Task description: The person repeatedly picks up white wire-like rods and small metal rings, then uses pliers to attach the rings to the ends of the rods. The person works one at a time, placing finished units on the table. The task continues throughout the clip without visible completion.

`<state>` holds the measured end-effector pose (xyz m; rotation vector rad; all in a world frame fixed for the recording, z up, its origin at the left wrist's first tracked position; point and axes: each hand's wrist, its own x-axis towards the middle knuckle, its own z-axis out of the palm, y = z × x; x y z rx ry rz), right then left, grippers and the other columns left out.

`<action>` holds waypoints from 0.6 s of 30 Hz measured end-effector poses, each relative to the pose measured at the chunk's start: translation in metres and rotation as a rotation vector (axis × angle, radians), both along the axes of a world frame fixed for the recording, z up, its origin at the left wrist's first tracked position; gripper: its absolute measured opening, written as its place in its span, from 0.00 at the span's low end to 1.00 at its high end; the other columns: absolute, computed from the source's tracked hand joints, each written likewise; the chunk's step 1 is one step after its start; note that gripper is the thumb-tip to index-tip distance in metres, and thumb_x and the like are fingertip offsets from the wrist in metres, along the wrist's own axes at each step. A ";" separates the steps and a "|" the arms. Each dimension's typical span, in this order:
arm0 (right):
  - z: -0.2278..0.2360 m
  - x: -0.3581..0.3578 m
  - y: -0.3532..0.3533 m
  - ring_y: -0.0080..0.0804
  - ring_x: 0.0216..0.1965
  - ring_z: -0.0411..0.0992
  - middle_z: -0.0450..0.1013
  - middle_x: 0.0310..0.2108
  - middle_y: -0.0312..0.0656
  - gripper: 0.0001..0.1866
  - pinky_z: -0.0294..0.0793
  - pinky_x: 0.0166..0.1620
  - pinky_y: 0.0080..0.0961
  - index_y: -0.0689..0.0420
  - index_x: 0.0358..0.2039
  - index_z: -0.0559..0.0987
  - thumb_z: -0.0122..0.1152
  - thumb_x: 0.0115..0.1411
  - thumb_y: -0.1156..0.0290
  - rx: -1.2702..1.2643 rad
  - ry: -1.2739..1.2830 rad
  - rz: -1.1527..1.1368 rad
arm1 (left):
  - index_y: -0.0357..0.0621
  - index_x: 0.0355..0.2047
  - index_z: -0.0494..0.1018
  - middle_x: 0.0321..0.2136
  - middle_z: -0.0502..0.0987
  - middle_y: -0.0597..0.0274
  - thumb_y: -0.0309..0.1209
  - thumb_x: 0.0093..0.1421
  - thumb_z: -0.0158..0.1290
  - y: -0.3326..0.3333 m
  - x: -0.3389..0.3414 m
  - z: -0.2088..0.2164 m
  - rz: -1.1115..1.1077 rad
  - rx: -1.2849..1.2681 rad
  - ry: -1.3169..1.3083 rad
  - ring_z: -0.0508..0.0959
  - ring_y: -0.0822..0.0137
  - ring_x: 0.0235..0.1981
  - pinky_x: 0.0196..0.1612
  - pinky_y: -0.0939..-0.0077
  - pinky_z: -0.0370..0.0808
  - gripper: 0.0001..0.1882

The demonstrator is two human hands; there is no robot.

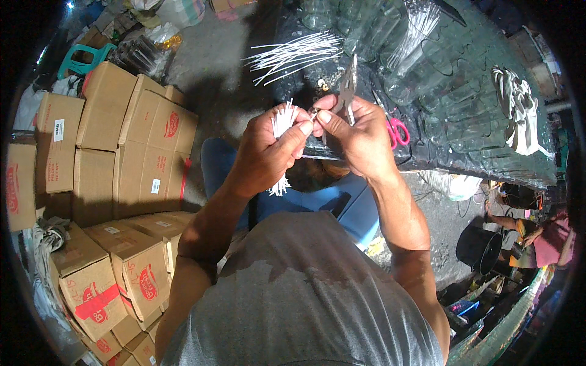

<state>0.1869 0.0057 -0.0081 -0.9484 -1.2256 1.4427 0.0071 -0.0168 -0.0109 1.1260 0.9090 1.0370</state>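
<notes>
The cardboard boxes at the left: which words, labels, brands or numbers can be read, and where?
I won't copy wording, only say where it stands:
Red logos: on several boxes, one crossed by red tape.
Dark lettering: on a white label.
Handwritten marks: lower front box.
Small white labels: too small to read.

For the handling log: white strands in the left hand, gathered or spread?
Gathered: the left hand holds the white strands in one bundle, ends showing above and below.
</notes>
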 end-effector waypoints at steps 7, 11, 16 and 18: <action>-0.010 0.000 0.002 0.22 0.31 0.74 0.78 0.30 0.39 0.04 0.74 0.36 0.20 0.65 0.39 0.80 0.59 0.65 0.80 -0.025 0.135 0.036 | 0.39 0.36 0.76 0.26 0.78 0.69 0.27 0.67 0.50 0.000 0.002 0.004 0.033 0.080 0.110 0.69 0.82 0.22 0.25 0.83 0.68 0.06; -0.010 -0.001 0.002 0.21 0.31 0.74 0.78 0.30 0.38 0.05 0.74 0.36 0.20 0.65 0.40 0.80 0.60 0.66 0.79 -0.034 0.144 -0.018 | 0.38 0.36 0.76 0.25 0.77 0.69 0.27 0.67 0.50 0.000 0.001 0.006 0.020 0.081 0.147 0.69 0.82 0.22 0.25 0.83 0.68 0.06; -0.011 -0.003 -0.001 0.20 0.31 0.75 0.78 0.30 0.37 0.05 0.75 0.36 0.19 0.65 0.40 0.80 0.60 0.66 0.77 0.018 0.015 -0.034 | 0.38 0.36 0.76 0.22 0.75 0.70 0.28 0.67 0.50 0.000 0.003 0.005 0.035 0.003 0.059 0.68 0.82 0.20 0.22 0.83 0.65 0.07; -0.011 -0.004 -0.002 0.20 0.32 0.75 0.78 0.30 0.37 0.05 0.75 0.36 0.19 0.65 0.39 0.79 0.59 0.67 0.77 0.037 -0.011 -0.043 | 0.39 0.35 0.76 0.20 0.73 0.70 0.28 0.67 0.50 0.001 0.002 0.004 0.025 -0.017 0.052 0.67 0.82 0.19 0.20 0.83 0.64 0.07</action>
